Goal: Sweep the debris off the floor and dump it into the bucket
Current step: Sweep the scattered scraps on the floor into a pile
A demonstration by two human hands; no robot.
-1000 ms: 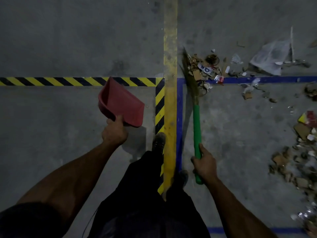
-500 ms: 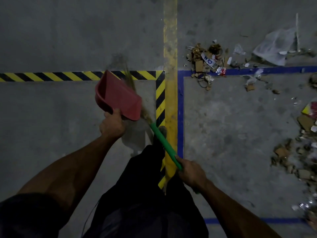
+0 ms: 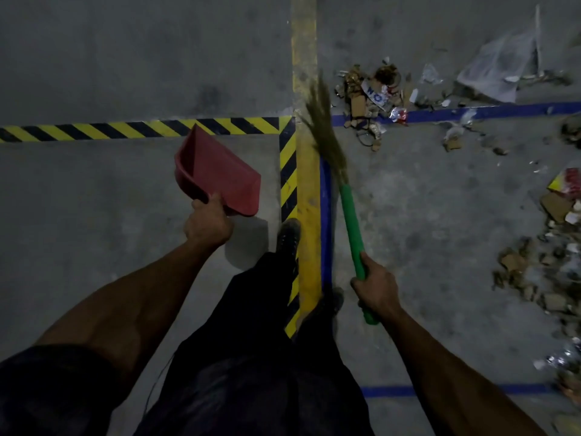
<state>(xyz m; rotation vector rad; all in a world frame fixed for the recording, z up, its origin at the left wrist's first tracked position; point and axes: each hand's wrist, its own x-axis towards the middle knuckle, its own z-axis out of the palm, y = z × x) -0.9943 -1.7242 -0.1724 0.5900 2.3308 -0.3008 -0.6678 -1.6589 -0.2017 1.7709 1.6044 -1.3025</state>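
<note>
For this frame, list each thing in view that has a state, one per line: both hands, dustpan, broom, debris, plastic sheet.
Left hand: grips the dustpan's handle.
Right hand: grips the broom's green handle.
Dustpan: held above the floor, tilted, looks empty.
Broom: bristles blurred, beside the debris pile, over the yellow line.
Debris pile: lying on the floor, unswept.
Scattered debris: spread along the right edge.
Plastic sheet: crumpled on the floor.

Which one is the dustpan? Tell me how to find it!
Find the wide yellow line painted up the grey floor, then the yellow-and-black striped tape branching off to its left. Just below that tape, the left hand grips the dustpan: a red plastic scoop, the only red thing on that side.
</note>
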